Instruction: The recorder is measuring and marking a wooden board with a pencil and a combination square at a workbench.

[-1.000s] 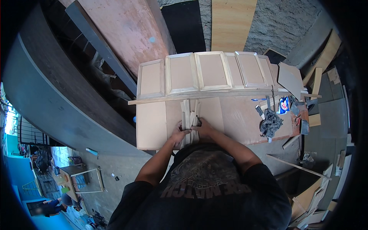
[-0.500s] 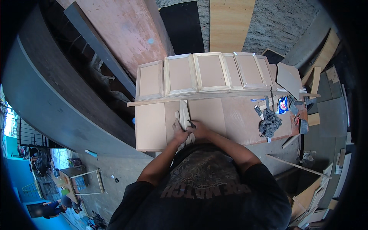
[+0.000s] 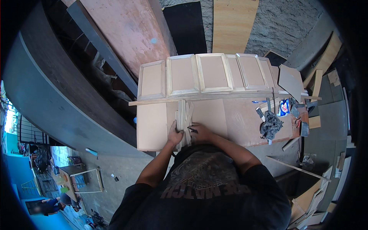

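Several pale wooden strips (image 3: 181,115) lie in a loose bundle on the bench in front of me, pointing away from my body; a couple of them cross at an angle. My left hand (image 3: 176,135) is closed around the left side of the bundle, thumb pointing away from me. At the bundle's right side, my right hand (image 3: 201,132) has its fingers curled round a small dark slim thing (image 3: 192,129), whose kind is too small to make out. The strips' near ends are partly hidden by my shirt. Under them is a flat tan board (image 3: 209,115).
Beyond a long wooden batten (image 3: 153,102), framed panels (image 3: 182,74) stand in a row. A crumpled dark cloth (image 3: 271,126) and a blue packet (image 3: 283,107) lie on the bench's right. A large curved dark structure (image 3: 76,103) rises at left. Far lower left, a person (image 3: 51,207) is by a table.
The strips have spread apart, with more of them showing and some fanned at an angle. My left hand has moved slightly left, my right slightly right, and they no longer meet.
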A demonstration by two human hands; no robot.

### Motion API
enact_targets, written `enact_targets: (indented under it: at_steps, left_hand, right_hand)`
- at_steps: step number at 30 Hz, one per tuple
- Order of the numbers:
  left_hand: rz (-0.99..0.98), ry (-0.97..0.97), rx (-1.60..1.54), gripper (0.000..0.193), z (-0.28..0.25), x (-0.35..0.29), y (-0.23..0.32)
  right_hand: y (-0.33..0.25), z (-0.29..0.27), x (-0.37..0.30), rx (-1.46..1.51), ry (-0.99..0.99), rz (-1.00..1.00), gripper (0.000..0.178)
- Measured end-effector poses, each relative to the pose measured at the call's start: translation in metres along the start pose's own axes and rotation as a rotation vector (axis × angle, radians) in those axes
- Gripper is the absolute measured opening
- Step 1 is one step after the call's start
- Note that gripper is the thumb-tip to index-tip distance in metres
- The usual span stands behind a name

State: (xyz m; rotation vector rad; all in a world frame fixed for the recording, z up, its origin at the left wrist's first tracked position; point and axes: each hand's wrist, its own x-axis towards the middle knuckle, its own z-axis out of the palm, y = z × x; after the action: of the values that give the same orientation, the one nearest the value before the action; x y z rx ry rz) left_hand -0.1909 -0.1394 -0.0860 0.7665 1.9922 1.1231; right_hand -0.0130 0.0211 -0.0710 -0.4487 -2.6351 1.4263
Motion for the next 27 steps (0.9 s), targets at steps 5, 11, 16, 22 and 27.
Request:
enact_targets:
  at_steps: [5, 11, 16, 22, 27]
  left_hand:
    - [0.032, 0.379, 0.353, 0.095, -0.019, -0.021, -0.003]
    - [-0.665, 0.830, 0.586, 0.112, -0.070, -0.047, -0.010]
    - [-0.951, 0.669, 0.464, 0.116, -0.129, -0.053, -0.021]
    - [-0.968, 0.630, 0.305, 0.110, -0.162, -0.060, -0.024]
    - [-0.955, 0.680, 0.197, 0.110, -0.163, -0.055, -0.058]
  right_hand:
    - [0.012, 0.001, -0.006, 0.120, 0.188, 0.281, 0.046]
    - [0.017, -0.026, -0.026, 0.271, 0.404, 0.520, 0.047]
    - [0.006, -0.039, -0.034, 0.187, 0.439, 0.756, 0.056]
    - [0.000, -0.057, -0.042, -0.062, 0.710, 0.881, 0.081]
    - [0.003, -0.066, -0.042, 0.069, 0.590, 0.886, 0.093]
